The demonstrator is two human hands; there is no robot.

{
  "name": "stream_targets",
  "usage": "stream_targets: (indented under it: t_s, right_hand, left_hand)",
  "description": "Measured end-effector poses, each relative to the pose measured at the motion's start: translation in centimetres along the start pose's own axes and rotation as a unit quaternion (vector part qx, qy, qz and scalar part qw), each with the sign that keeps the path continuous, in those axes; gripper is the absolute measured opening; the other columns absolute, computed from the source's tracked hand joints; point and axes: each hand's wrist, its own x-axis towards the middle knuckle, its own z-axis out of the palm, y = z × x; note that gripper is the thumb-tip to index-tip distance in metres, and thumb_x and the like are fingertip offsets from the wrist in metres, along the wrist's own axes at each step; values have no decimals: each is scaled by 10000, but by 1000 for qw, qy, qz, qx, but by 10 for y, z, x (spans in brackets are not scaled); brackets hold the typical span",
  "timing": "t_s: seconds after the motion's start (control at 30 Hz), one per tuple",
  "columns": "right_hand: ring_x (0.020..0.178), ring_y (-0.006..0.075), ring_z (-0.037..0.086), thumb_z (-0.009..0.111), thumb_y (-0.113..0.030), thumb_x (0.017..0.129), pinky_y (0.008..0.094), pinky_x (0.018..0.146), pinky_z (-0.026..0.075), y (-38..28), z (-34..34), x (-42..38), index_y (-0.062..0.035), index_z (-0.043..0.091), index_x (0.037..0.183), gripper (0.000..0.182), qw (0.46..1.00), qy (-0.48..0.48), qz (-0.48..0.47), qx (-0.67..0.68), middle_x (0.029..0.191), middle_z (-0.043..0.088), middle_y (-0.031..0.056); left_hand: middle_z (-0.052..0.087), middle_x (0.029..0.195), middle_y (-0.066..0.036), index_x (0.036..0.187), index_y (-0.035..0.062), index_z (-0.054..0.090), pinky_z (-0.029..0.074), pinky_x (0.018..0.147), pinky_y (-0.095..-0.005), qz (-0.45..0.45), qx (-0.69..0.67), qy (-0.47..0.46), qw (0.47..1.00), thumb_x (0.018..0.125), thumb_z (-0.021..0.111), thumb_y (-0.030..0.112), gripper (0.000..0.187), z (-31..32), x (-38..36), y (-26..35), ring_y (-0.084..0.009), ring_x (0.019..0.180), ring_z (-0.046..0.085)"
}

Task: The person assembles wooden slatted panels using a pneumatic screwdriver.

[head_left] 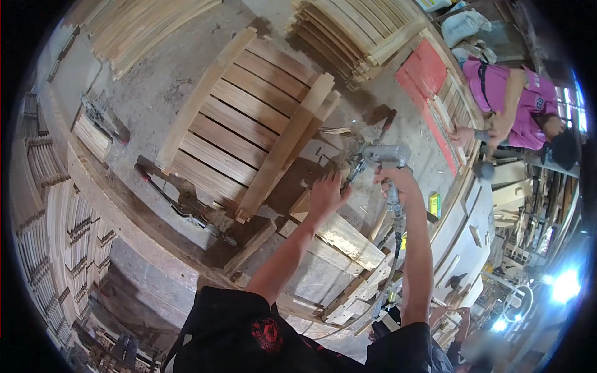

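My right hand [398,181] is wrapped round the handle of a grey nail gun [387,153], and an air hose [396,248] runs down from its grip. The tool's nose points left, towards a slatted wooden panel [239,115]. My left hand [327,196] has its fingers stretched out, close to the dark front part of the gun. Whether it touches anything underneath cannot be made out. The panel has several slats between two curved rails, and its right rail [289,146] is nearest my left hand. Below that hand is a pale wooden block [348,239].
Clamps [186,208] lie along the near table edge. Stacks of curved slats [137,34] and another slatted stack [367,31] stand at the back. At right, a co-worker in a pink shirt [510,102] holds a mallet [484,170] beside a red board [426,71].
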Motion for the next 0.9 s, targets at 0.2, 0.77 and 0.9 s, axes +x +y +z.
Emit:
stream_targets:
  t_s: [0.2, 0.77, 0.9]
  right_hand:
    - [496, 182, 563, 690, -51, 733, 332, 395, 450, -3, 12, -4, 23, 636, 876, 170, 999, 12, -20, -41, 708, 652, 131]
    - [456, 142, 511, 655, -39, 734, 313, 396, 416, -10, 25, -19, -11, 613, 771, 62, 996, 50, -34, -61, 637, 586, 73]
    - [454, 145, 511, 650, -42, 728, 316, 396, 416, -16, 29, -21, -15, 607, 732, 51, 995, 56, -33, -70, 620, 580, 73]
  left_hand:
    - [662, 922, -143, 1012, 41, 642, 523, 780, -470, -2, 41, -45, 998, 828, 679, 394, 400, 4, 1, -1, -325, 886, 663]
    - [689, 891, -144, 933, 43, 697, 523, 799, -478, 8, 56, -46, 997, 830, 678, 380, 353, 9, 0, -4, -323, 900, 673]
    - [686, 869, -138, 893, 49, 701, 522, 782, -466, 19, 49, -19, 998, 823, 684, 378, 336, 10, -2, -4, -316, 878, 673]
